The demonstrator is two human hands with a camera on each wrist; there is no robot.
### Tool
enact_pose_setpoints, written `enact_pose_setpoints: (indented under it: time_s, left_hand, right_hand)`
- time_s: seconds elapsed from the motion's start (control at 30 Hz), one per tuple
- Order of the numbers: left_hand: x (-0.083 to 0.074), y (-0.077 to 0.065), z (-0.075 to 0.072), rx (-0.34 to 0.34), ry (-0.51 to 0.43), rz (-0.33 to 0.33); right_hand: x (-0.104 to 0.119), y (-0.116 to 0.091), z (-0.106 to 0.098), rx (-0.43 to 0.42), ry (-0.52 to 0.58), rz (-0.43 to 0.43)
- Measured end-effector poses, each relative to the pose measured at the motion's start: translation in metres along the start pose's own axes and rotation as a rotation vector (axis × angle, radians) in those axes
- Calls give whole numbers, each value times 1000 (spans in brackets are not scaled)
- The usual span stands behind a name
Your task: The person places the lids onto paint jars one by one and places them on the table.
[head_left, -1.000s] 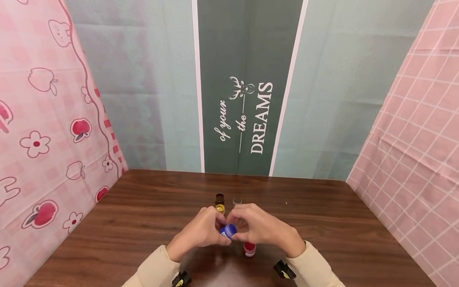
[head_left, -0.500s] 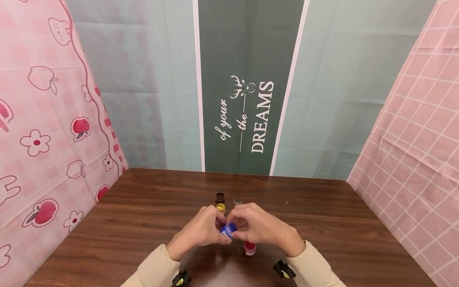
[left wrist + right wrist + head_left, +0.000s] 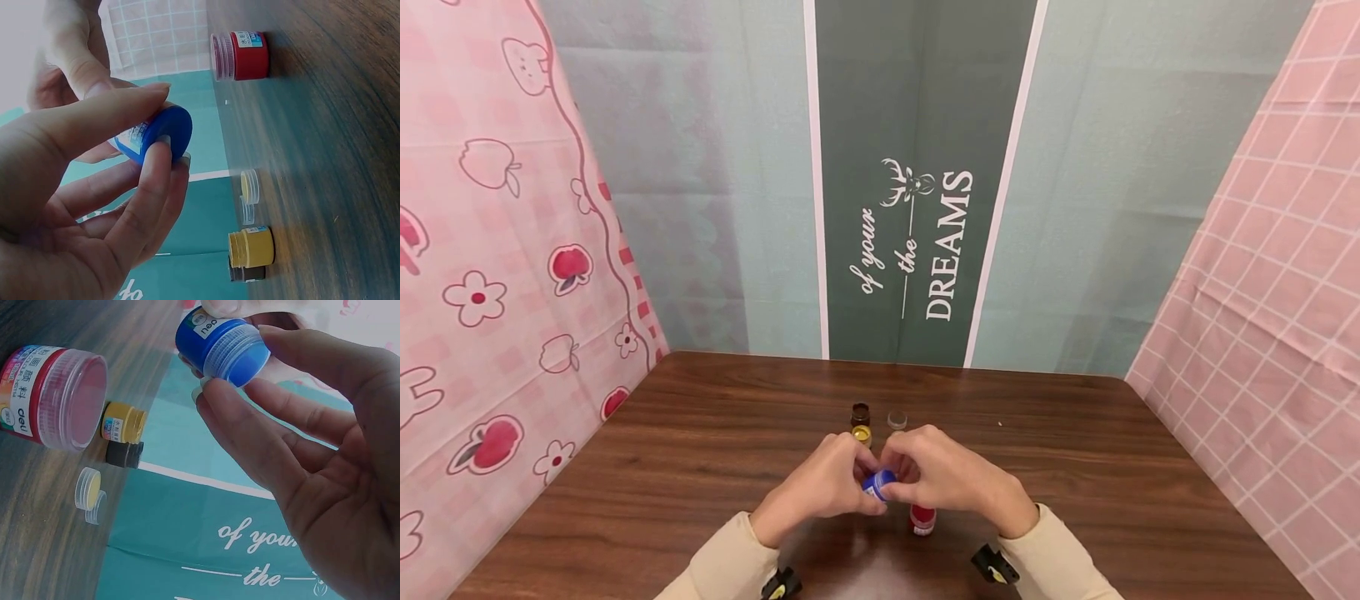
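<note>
Blue paint jar (image 3: 206, 340) hangs above the table (image 3: 1075, 467) toward its near edge, my left hand (image 3: 827, 479) pinching it, my right hand (image 3: 943, 471) its clear lid (image 3: 232, 353), seemingly unopened; yellow jar (image 3: 256, 248) and dark jar (image 3: 247, 274) stand uncapped, red jar (image 3: 251, 56) lidded.

Red jar (image 3: 55, 399) cropped, blue jar (image 3: 220, 345) partly hidden

Jar (image 3: 878, 485) between the hands (image 3: 826, 481), second jar (image 3: 922, 520) front right, two jars (image 3: 862, 437) and lids (image 3: 86, 489) behind.
</note>
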State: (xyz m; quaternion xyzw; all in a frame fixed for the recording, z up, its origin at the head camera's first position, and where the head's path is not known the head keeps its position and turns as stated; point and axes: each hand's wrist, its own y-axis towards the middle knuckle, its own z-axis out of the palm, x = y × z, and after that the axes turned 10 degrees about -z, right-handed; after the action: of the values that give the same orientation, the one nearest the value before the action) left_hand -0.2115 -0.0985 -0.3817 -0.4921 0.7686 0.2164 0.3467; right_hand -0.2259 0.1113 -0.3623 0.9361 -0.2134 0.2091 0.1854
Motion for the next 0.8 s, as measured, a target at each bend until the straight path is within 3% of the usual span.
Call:
enact_pose_setpoints:
  time_s: [0.5, 0.8]
  left_hand:
    - [0, 0, -1, 7, 7, 18]
    - [0, -1, -2, 3, -2, 9]
  right_hand:
    - [1, -1, -3, -56, -36, -28]
    - [1, -3, -4, -15, -42, -163]
